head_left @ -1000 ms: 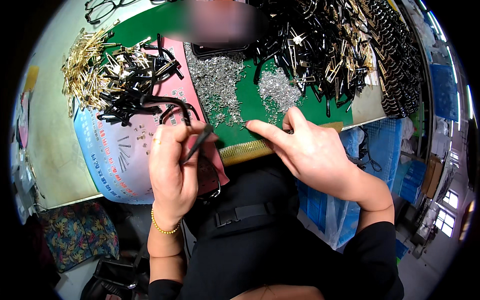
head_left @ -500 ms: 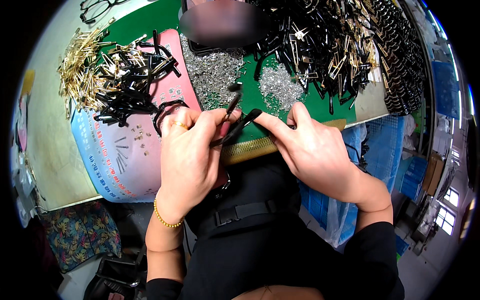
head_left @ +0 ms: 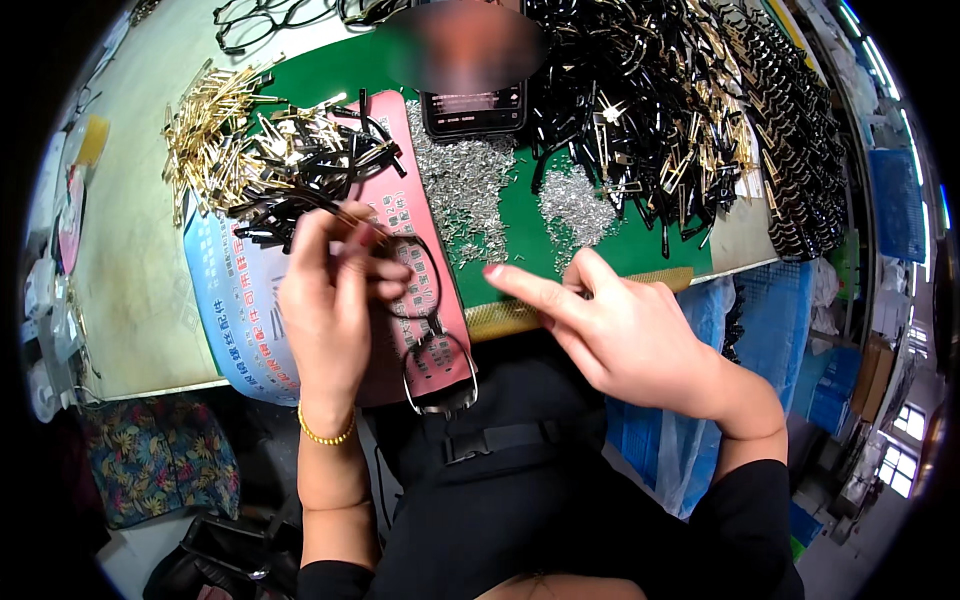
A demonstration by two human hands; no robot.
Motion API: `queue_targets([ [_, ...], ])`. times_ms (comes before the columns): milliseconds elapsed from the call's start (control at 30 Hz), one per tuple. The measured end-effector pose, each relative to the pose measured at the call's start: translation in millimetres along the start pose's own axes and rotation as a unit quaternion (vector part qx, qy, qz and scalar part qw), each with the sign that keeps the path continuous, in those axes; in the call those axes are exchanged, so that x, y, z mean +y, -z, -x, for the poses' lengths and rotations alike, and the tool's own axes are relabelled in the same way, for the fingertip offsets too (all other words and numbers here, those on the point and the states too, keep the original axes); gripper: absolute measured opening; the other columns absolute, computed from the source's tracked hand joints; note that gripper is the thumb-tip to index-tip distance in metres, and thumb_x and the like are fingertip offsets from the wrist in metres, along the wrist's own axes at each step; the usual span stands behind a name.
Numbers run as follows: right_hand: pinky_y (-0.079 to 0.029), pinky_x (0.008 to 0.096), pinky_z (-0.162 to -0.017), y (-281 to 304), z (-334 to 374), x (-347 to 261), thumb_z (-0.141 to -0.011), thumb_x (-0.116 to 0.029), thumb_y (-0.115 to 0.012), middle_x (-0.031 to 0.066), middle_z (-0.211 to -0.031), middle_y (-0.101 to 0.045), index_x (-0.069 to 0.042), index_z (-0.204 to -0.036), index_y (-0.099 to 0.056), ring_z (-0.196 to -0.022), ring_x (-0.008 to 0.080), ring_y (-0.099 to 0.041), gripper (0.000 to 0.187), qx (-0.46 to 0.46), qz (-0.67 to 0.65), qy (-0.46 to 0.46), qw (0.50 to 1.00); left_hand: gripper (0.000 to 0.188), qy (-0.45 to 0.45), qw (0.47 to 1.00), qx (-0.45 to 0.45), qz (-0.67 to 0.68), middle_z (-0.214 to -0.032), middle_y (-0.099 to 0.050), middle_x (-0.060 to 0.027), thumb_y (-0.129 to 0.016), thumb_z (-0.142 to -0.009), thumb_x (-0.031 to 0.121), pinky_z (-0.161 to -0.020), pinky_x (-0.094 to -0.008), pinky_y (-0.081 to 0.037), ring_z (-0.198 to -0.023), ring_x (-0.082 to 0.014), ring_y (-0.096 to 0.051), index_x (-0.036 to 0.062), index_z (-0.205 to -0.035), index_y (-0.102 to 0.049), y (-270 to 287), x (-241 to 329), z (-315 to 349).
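Observation:
My left hand (head_left: pixel 330 295) is closed on a pair of glasses (head_left: pixel 437 330) with dark rims, gripping it near a temple arm at the upper left. The rims hang toward my lap over the pink part of a printed mat, and the fingers partly hide the temple arm. To the right, my right hand (head_left: pixel 625 325) is over the table's front edge. Its index finger stretches out toward the loose screws while the other fingers curl; I see nothing held in it. Closest to that fingertip are small silver screws (head_left: pixel 465 190) and a paler pile of tiny clear-looking pieces (head_left: pixel 577 208).
Gold and black temple arms (head_left: pixel 225 135) lie heaped at left. A larger heap of black ones (head_left: pixel 650 110) fills the right. A phone (head_left: pixel 475 115) stands behind the screws on the green mat (head_left: pixel 520 225). More glasses frames (head_left: pixel 265 25) lie at the far left; blue crates (head_left: pixel 770 310) stand at right.
My left hand has moved left and turned, bringing the glasses out over the pink mat. My right hand has come away from the black temple arm and dropped slightly. The view has shifted.

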State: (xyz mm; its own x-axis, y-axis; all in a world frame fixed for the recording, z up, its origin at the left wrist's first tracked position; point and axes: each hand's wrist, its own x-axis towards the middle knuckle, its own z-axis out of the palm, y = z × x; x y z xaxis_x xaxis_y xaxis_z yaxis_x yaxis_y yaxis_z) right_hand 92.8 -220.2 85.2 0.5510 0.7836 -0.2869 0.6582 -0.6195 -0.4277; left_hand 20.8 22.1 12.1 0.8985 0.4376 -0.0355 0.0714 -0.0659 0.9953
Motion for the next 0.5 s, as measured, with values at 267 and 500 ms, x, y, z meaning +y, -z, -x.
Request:
queue_targets([
  [267, -0.053, 0.0357, -0.052, -13.1, -18.8, -4.6, -0.082, -0.010, -0.065, 0.0109, -0.091, -0.054, -0.029, -0.142, -0.059, -0.071, 0.0248, -0.066, 0.063, -0.001, 0.055, 0.103, 0.993, 0.016, 0.054, 0.989, -0.120, -0.061, -0.103, -0.069, -0.0087, -0.050, -0.104, 0.000, -0.058, -0.0188, -0.053, -0.074, -0.0080, -0.068, -0.0024, -0.119, -0.057, 1.6, 3.4, 16.8],
  [500, -0.052, 0.0361, -0.050, -14.5, -29.8, -2.0, -0.082, -0.009, -0.063, 0.0126, -0.092, -0.055, -0.027, -0.141, -0.058, -0.068, 0.0252, -0.066, 0.062, -0.011, 0.070, 0.116, 0.991, 0.013, 0.051, 0.994, -0.097, -0.031, -0.095, -0.070, -0.0070, -0.055, -0.102, 0.001, -0.057, -0.0209, -0.054, -0.072, -0.0089, -0.069, -0.0026, -0.112, -0.062, 0.1, 6.1, 16.9],
])
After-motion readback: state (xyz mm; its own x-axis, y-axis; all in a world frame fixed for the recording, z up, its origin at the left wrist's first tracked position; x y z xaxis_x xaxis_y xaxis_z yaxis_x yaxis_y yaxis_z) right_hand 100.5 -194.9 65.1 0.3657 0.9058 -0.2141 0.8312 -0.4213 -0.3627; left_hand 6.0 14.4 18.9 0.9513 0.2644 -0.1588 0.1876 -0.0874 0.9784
